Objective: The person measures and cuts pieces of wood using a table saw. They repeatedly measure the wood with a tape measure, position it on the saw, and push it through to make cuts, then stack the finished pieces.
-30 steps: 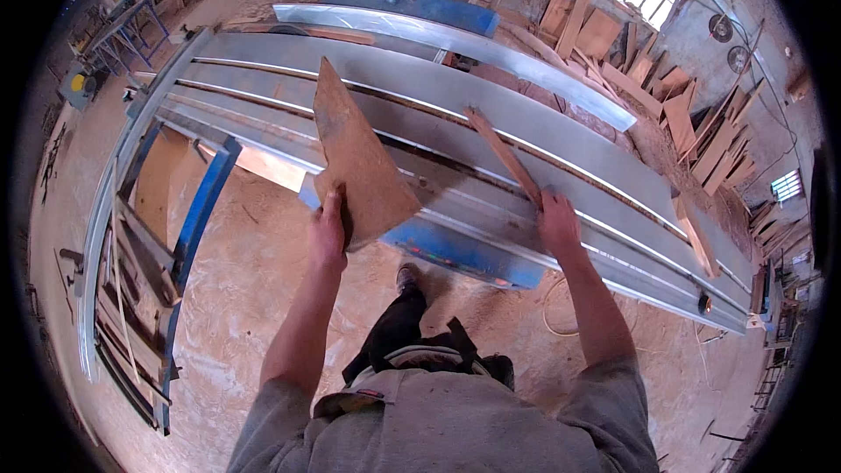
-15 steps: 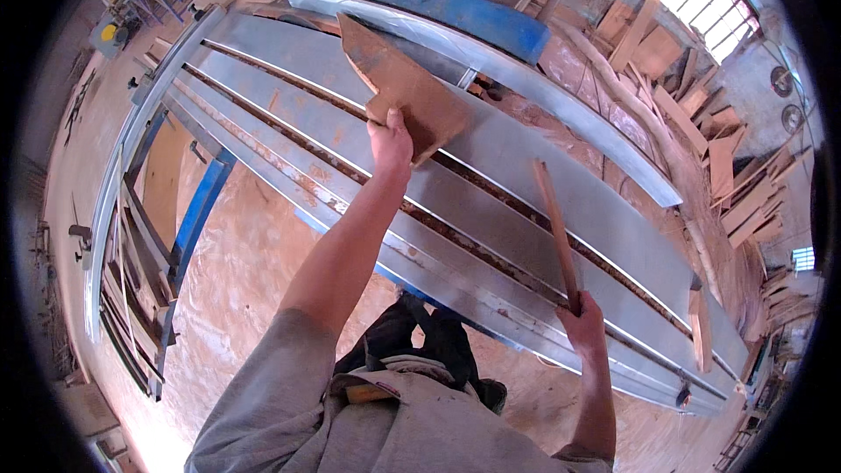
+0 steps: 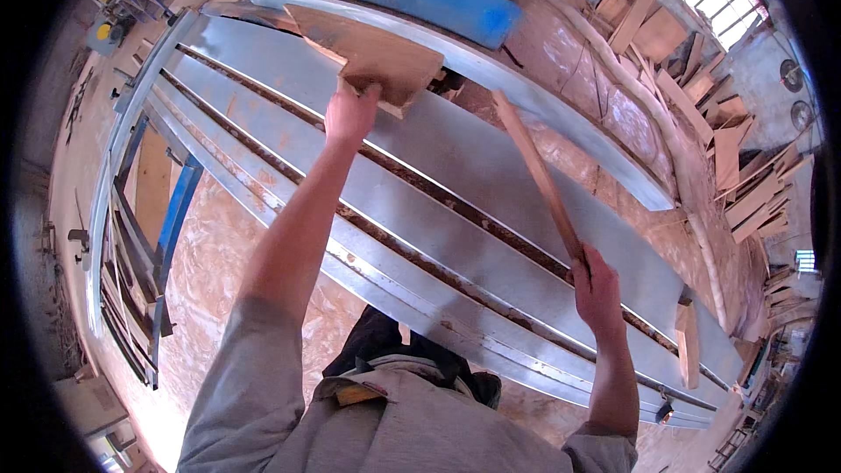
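Note:
My left hand (image 3: 352,114) grips the near edge of a flat, notched wooden board (image 3: 372,48), its fingers closed at the notch. The board is held over the far side of a long grey metal machine table (image 3: 438,144), overlapping the silvery rail (image 3: 578,149) behind it. In my right hand (image 3: 599,289) is one end of a thin wooden stick (image 3: 539,175), slanting up and away to the left above the table. Whether the board touches the metal below it, I cannot tell.
A short wood block (image 3: 687,346) rests at the table's right end. Past the rail lies a blue metal panel (image 3: 416,7). Offcuts (image 3: 731,153) are piled by the wall at far right, near a pale pole (image 3: 648,114). A blue-framed rack (image 3: 180,210) stands left.
My left hand has carried the board farther away and to the left, over the rail. The right hand has raised the stick slightly, away from me. The view has shifted a little.

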The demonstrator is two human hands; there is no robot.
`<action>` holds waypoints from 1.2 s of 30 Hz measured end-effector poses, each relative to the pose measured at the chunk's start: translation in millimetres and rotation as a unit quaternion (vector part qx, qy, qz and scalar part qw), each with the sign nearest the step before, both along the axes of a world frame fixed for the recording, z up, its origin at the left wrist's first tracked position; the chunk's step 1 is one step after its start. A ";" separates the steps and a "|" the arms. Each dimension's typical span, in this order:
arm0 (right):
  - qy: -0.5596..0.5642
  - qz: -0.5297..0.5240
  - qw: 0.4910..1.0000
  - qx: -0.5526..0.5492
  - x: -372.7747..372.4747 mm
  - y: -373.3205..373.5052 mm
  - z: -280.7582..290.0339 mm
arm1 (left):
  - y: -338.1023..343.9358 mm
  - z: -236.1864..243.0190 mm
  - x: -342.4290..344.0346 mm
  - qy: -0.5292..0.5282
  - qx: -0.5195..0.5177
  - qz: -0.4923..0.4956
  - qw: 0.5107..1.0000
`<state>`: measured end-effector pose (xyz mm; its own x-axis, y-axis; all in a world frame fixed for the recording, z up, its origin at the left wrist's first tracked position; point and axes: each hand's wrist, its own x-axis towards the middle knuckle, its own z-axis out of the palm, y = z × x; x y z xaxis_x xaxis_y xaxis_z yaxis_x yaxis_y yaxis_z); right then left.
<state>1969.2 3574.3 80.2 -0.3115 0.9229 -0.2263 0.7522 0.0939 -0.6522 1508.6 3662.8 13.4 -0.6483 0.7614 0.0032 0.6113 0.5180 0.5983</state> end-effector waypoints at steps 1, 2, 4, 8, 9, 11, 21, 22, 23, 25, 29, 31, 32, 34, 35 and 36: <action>-0.016 0.022 0.999 0.037 -5.1 13.7 0.5 | -6.7 -4.8 17.6 0.020 -0.004 0.006 1.000; -0.033 0.030 0.997 0.056 -11.0 27.3 0.2 | -15.5 -10.7 34.4 0.064 0.008 -0.017 0.998; -0.073 0.079 0.989 0.099 -21.4 52.1 2.0 | -18.5 -18.5 57.8 0.179 0.059 -0.034 0.981; -0.063 0.133 0.966 0.214 -48.8 94.0 -0.5 | -6.7 -19.4 59.4 0.112 0.028 -0.018 0.993; -0.070 0.134 0.965 0.213 -53.6 102.6 -0.3 | -5.9 -19.2 58.5 0.110 0.015 -0.012 0.994; -0.081 0.133 0.965 0.213 -62.3 117.7 -0.6 | -5.3 -17.6 56.6 0.131 0.017 -0.006 0.991; -0.122 0.171 0.959 0.189 -93.8 147.5 -1.3 | -8.3 -9.8 47.2 0.145 0.034 -0.024 0.989; -0.132 0.171 0.958 0.190 -97.5 148.5 -0.2 | -8.4 -9.4 43.6 0.146 0.030 -0.029 0.988; -0.136 0.172 0.957 0.192 -101.2 148.8 0.8 | -8.0 -8.8 37.9 0.145 0.019 -0.029 0.989; -0.119 0.175 0.959 0.190 -107.7 150.1 3.0 | -8.1 -9.5 30.0 0.155 0.022 -0.035 0.987; -0.134 0.154 0.963 0.177 -117.2 153.3 3.1 | -7.5 -13.2 18.8 0.186 0.030 -0.034 0.982; -0.134 0.170 0.958 0.188 -121.4 154.9 0.9 | -6.6 -14.1 13.6 0.189 0.025 -0.034 0.981; -0.139 0.175 0.955 0.194 -123.8 155.6 -0.1 | -6.2 -13.8 10.2 0.190 0.019 -0.031 0.981; -0.129 0.179 0.955 0.199 -130.0 156.9 -1.6 | -5.1 -12.1 2.2 0.184 0.011 -0.029 0.982; -0.123 0.181 0.955 0.202 -134.2 157.8 -1.7 | -4.6 -10.6 -2.4 0.177 0.010 -0.029 0.984; -0.124 0.182 0.954 0.203 -139.6 158.8 -1.3 | -3.8 -8.9 -7.8 0.176 0.013 -0.028 0.984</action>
